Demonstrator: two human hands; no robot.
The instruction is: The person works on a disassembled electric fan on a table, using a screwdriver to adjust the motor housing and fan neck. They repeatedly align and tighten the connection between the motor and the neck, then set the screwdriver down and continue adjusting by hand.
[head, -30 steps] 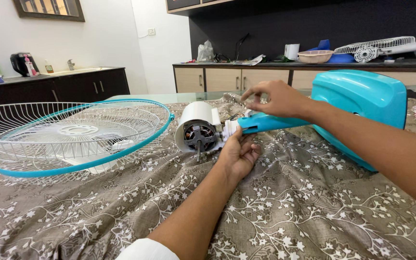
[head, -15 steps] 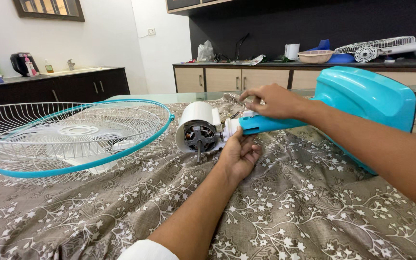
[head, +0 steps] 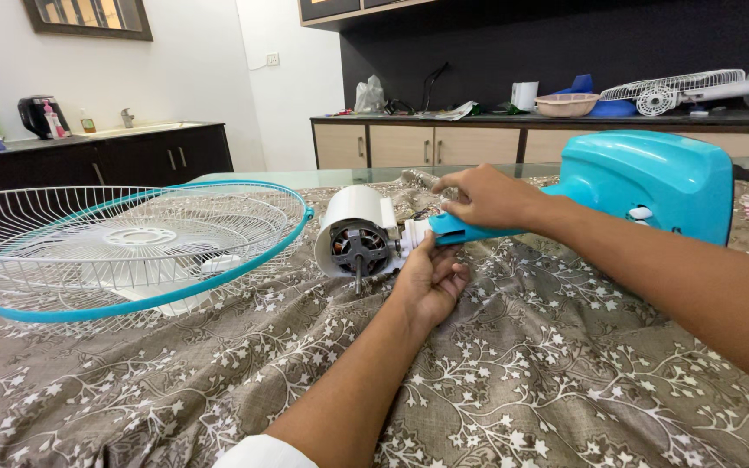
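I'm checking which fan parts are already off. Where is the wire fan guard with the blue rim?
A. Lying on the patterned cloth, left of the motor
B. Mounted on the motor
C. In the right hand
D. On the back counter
A: the wire fan guard lies flat on the patterned cloth, left of the motor, with neither hand on it.

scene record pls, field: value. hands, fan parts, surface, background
left hand: under the neck joint beside the fan motor, palm up, touching it
right hand: on top of the turquoise neck, fingers pinched at the joint
fan base: turquoise, lying on its side
grille: white wire, turquoise rim, lying flat, apart from motor
surface: brown floral cloth
background: counter with second white fan
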